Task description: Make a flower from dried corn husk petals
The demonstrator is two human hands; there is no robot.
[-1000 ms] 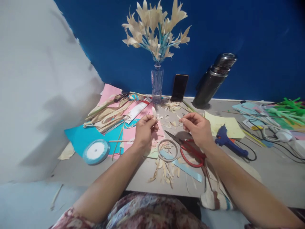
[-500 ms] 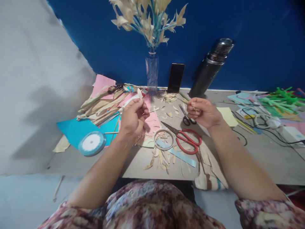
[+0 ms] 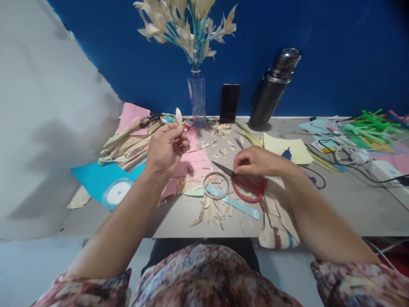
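My left hand (image 3: 166, 147) is raised above the pink paper, its fingers pinched on a small pale husk petal (image 3: 178, 116) that points upward. My right hand (image 3: 255, 162) lies low on the table over the red-handled scissors (image 3: 243, 187), fingers closing around the handles near the pivot. The scissors' dark blades (image 3: 222, 169) point left toward a ring of ribbon (image 3: 216, 185). Cut husk scraps (image 3: 212, 211) lie in front of the ring.
At the back stand a vase of husk flowers (image 3: 196, 98), a dark phone (image 3: 229, 103) and a steel flask (image 3: 271, 89). Left are dried husks (image 3: 128, 147), blue paper and a ribbon spool (image 3: 116, 192). Yellow paper (image 3: 287, 149), cables and green craft pieces (image 3: 367, 128) lie on the right.
My right hand has dropped from mid-air down onto the red scissors. My left hand stays raised with the petal. The camera has tilted down and shifted slightly.
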